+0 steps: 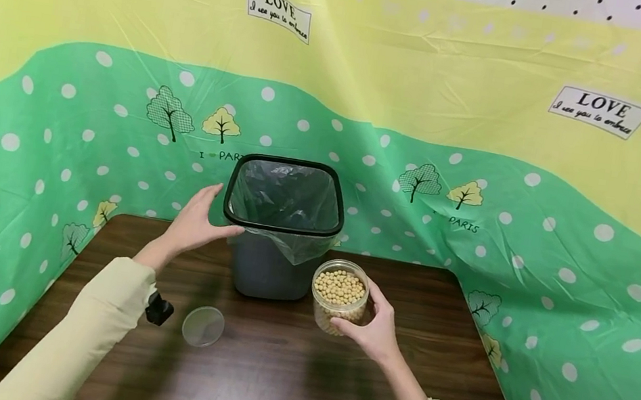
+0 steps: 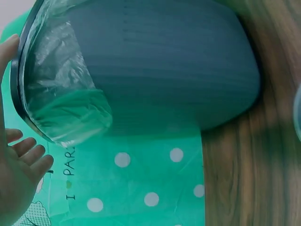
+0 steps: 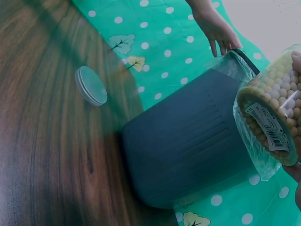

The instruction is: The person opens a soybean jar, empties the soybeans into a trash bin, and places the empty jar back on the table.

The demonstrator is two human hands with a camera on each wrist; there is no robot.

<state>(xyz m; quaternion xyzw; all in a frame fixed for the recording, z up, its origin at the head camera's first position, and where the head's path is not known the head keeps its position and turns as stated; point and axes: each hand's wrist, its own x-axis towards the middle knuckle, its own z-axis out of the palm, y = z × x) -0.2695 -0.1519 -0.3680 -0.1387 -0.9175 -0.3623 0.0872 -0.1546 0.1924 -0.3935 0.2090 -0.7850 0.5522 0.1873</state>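
clear jar (image 1: 340, 296) w/ soybeans, lid (image 1: 203, 326) off, upright

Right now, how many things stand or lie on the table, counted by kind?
Bin: 1
Jar of beans, gripped by the right hand: 1
Lid: 1
Total: 3
The left hand touches the bin's rim.

Grey bin (image 1: 268, 268), black rim, yellow beans (image 1: 340, 287), dark brown table (image 1: 284, 372), green white-dotted cloth (image 1: 562, 275).
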